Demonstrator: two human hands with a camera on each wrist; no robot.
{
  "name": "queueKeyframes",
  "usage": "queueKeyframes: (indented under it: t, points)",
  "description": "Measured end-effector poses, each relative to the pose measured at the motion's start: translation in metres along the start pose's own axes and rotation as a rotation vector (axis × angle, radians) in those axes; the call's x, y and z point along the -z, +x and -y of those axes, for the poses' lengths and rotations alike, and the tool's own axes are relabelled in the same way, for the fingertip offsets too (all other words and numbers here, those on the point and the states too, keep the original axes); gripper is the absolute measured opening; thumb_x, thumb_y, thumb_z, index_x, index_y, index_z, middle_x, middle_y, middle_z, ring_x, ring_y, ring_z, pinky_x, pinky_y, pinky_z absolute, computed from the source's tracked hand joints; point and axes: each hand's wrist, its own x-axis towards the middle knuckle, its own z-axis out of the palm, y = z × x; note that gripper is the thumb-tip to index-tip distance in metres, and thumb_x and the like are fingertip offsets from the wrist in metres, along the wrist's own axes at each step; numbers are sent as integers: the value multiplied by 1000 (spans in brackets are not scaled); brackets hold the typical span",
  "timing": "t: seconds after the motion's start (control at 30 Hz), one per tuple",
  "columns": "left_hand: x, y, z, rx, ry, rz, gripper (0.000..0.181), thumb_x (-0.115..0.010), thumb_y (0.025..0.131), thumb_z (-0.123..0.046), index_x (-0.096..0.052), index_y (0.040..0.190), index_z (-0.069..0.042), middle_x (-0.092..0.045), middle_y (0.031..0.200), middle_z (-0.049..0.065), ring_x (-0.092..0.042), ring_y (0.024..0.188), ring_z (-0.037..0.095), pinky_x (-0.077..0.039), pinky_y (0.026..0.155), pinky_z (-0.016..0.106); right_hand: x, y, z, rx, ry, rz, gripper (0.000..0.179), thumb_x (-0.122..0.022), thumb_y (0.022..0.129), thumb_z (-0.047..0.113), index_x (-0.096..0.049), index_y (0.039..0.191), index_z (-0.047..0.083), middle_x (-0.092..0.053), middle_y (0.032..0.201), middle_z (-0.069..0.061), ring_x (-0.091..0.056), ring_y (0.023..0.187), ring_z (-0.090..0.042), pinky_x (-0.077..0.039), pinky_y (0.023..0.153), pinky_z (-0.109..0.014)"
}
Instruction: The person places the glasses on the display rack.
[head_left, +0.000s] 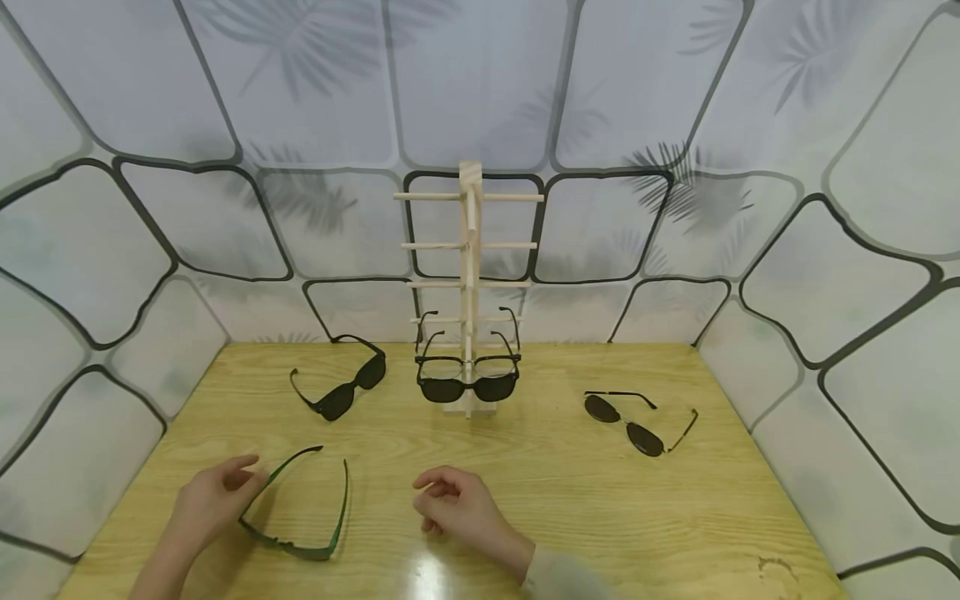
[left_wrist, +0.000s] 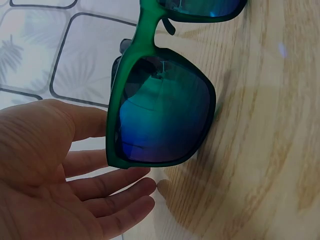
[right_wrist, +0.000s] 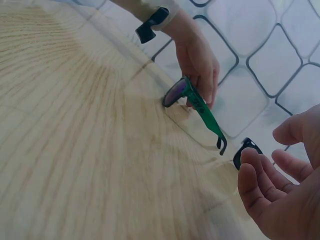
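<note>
Around the rack, my screen put the left hand at 8 o'clock, grip pinching green sunglasses; black sunglasses at 9; the right hand at 6, grip slack, empty; 2 hung pairs, seemingly done; aviators at 3. I judged 3 left.

Head view forward-down, close wrist views, shared green sunglasses

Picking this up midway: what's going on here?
A person's left-hand grip pinches the green sunglasses near one corner, at the left front of the table. The right-hand grip is loosely curled and holds nothing. Two pairs of glasses sit low on the wooden stand; black sunglasses lie on the table to its left, thin-framed sunglasses to its right.
</note>
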Motion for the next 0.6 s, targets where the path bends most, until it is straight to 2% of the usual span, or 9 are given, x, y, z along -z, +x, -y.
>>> queueKeyframes:
  t: [0.13, 0.3, 0.43, 0.6]
  points:
    - [1, 0, 1, 16, 8, 30, 56, -58, 108, -35, -59, 139, 12, -75, 118, 28, -71, 111, 48, -58, 92, 61, -13, 4, -3, -18, 15, 16, 29, -70, 99, 11, -70, 124, -4, -73, 89, 1, -66, 67, -9, -50, 56, -20]
    - [0, 0, 2, 18, 16, 58, 51, -59, 108, -34, -65, 134, 9, -74, 119, 30, -71, 110, 48, -59, 92, 60, -26, 9, -6, -20, 15, 45, 29, -69, 98, 12, -71, 123, -2, -75, 93, -3, -68, 69, -9, -51, 56, -20]
    - [-2, -1, 2, 14, 4, 66, 47, -60, 107, -32, -68, 132, 8, -74, 118, 30, -73, 107, 44, -62, 88, 54, -35, 11, -10, -10, 28, 64, 28, -70, 97, 10, -71, 122, -3, -75, 94, -4, -70, 69, -10, -54, 58, -20]
    - [-1, -3, 2, 20, -13, 71, 45, -59, 108, -31, -70, 128, 7, -77, 113, 24, -73, 106, 42, -62, 89, 53, -44, 13, -13, -9, 40, 110, 29, -70, 98, 10, -70, 124, -3, -76, 95, -4, -70, 71, -9, -58, 62, -19]
